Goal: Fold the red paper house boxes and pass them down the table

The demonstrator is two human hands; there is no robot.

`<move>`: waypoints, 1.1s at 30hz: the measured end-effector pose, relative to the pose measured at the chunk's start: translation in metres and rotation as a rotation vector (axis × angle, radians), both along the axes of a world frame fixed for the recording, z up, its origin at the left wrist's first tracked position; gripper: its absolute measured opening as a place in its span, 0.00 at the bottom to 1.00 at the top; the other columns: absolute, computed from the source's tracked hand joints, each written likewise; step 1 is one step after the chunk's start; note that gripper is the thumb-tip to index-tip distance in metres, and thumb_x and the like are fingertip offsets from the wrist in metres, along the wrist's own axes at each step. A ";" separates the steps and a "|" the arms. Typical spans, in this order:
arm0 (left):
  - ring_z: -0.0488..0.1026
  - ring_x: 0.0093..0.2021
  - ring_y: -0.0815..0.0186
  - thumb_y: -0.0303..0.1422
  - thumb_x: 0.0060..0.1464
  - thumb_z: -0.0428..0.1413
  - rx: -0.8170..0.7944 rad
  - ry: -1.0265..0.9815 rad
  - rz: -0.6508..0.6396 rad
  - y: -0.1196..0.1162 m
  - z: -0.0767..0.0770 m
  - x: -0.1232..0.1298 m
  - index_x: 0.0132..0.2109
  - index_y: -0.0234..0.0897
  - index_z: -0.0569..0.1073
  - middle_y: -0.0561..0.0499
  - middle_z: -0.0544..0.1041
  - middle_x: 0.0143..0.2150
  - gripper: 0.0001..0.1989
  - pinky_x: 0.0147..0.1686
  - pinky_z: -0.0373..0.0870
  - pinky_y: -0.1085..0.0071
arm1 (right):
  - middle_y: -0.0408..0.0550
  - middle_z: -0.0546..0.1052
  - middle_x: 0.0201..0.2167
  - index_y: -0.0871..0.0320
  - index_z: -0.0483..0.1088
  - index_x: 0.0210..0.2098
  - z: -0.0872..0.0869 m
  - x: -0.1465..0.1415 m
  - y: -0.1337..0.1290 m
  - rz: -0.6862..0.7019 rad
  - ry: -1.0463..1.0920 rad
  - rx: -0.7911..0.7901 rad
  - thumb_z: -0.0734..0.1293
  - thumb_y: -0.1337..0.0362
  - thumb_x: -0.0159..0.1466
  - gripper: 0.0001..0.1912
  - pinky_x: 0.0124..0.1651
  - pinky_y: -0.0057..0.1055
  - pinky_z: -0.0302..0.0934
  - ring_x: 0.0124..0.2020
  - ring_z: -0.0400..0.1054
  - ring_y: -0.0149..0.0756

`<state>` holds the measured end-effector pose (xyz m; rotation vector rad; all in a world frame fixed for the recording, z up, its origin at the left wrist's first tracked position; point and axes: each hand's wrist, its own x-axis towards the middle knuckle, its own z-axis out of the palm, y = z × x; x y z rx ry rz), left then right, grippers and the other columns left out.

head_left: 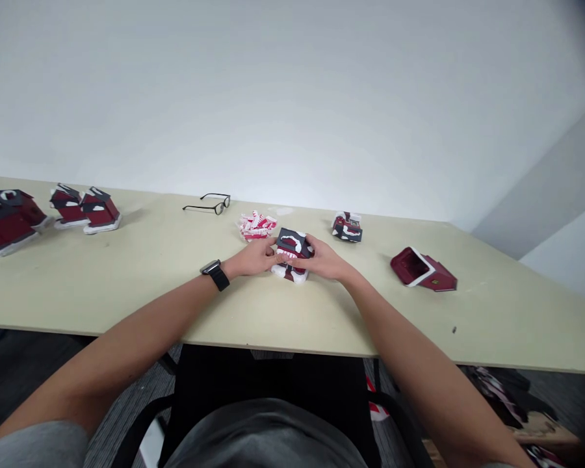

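Between my two hands a small red toy house (292,242) with a dark roof and white snow trim stands at the middle of the table. My left hand (257,257) closes on its left side, thumb on the front. On the other side my right hand (324,259) grips it, the thumb also across the front wall. The house's white base shows below my thumbs and seems to rest on the tabletop. Just behind my left hand lies a pile of red and white pieces (256,225) in what looks like clear plastic.
Several similar houses (100,211) stand at the left. Black-framed glasses (219,207) lie near the wall. At the right are a small house on its side (348,227) and a larger hollow one (424,270), its open bottom showing. A tiny dark bit (454,330) lies near the front edge.
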<state>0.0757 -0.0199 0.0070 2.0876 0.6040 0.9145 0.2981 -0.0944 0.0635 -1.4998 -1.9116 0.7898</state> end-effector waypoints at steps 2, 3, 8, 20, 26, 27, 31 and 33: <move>0.75 0.33 0.67 0.50 0.59 0.62 0.001 0.001 0.008 -0.001 0.000 0.001 0.50 0.35 0.76 0.45 0.81 0.40 0.23 0.29 0.65 0.75 | 0.53 0.77 0.56 0.58 0.68 0.62 -0.001 -0.002 -0.001 -0.007 -0.013 0.018 0.77 0.45 0.58 0.39 0.52 0.33 0.71 0.50 0.74 0.39; 0.77 0.36 0.66 0.50 0.59 0.62 -0.007 0.005 0.005 -0.001 0.000 0.001 0.51 0.35 0.75 0.44 0.81 0.43 0.24 0.31 0.68 0.75 | 0.53 0.77 0.56 0.58 0.69 0.62 -0.001 -0.002 -0.002 -0.008 -0.016 0.020 0.77 0.45 0.59 0.39 0.51 0.33 0.71 0.49 0.74 0.38; 0.78 0.40 0.64 0.51 0.61 0.60 -0.039 0.006 0.017 -0.002 -0.004 0.005 0.53 0.34 0.75 0.41 0.81 0.47 0.25 0.37 0.71 0.73 | 0.52 0.78 0.54 0.59 0.69 0.60 0.001 0.000 -0.004 0.001 -0.015 0.014 0.76 0.44 0.59 0.37 0.46 0.29 0.69 0.46 0.73 0.36; 0.72 0.33 0.65 0.54 0.62 0.57 0.188 0.142 0.360 -0.025 0.028 -0.003 0.62 0.37 0.74 0.49 0.78 0.35 0.31 0.37 0.67 0.69 | 0.51 0.78 0.52 0.60 0.70 0.56 0.002 -0.014 -0.007 -0.094 -0.049 0.039 0.77 0.44 0.57 0.36 0.51 0.33 0.69 0.48 0.72 0.38; 0.69 0.65 0.52 0.53 0.67 0.53 0.591 0.246 0.540 -0.058 0.049 -0.009 0.64 0.39 0.74 0.43 0.74 0.65 0.29 0.67 0.66 0.53 | 0.52 0.69 0.67 0.52 0.65 0.67 0.006 -0.017 -0.015 0.199 0.287 -0.203 0.76 0.48 0.62 0.38 0.66 0.37 0.69 0.63 0.71 0.38; 0.69 0.65 0.51 0.53 0.67 0.52 0.564 0.315 0.526 -0.061 0.049 -0.013 0.63 0.38 0.75 0.43 0.75 0.64 0.29 0.67 0.65 0.52 | 0.52 0.67 0.69 0.50 0.63 0.69 0.005 -0.015 -0.014 0.166 0.306 -0.208 0.76 0.49 0.63 0.39 0.68 0.38 0.68 0.64 0.70 0.39; 0.71 0.63 0.54 0.52 0.67 0.53 0.497 0.448 0.516 -0.070 0.044 -0.046 0.61 0.40 0.76 0.44 0.78 0.60 0.26 0.65 0.68 0.53 | 0.54 0.66 0.70 0.50 0.63 0.70 0.003 -0.010 -0.011 0.052 0.251 -0.182 0.73 0.50 0.66 0.36 0.70 0.44 0.68 0.66 0.69 0.41; 0.70 0.64 0.53 0.53 0.66 0.53 0.550 0.498 0.590 -0.067 0.042 -0.077 0.61 0.41 0.76 0.44 0.76 0.63 0.27 0.65 0.67 0.53 | 0.54 0.66 0.69 0.51 0.65 0.68 0.002 -0.010 -0.010 0.039 0.215 -0.182 0.71 0.50 0.67 0.33 0.69 0.45 0.68 0.66 0.69 0.41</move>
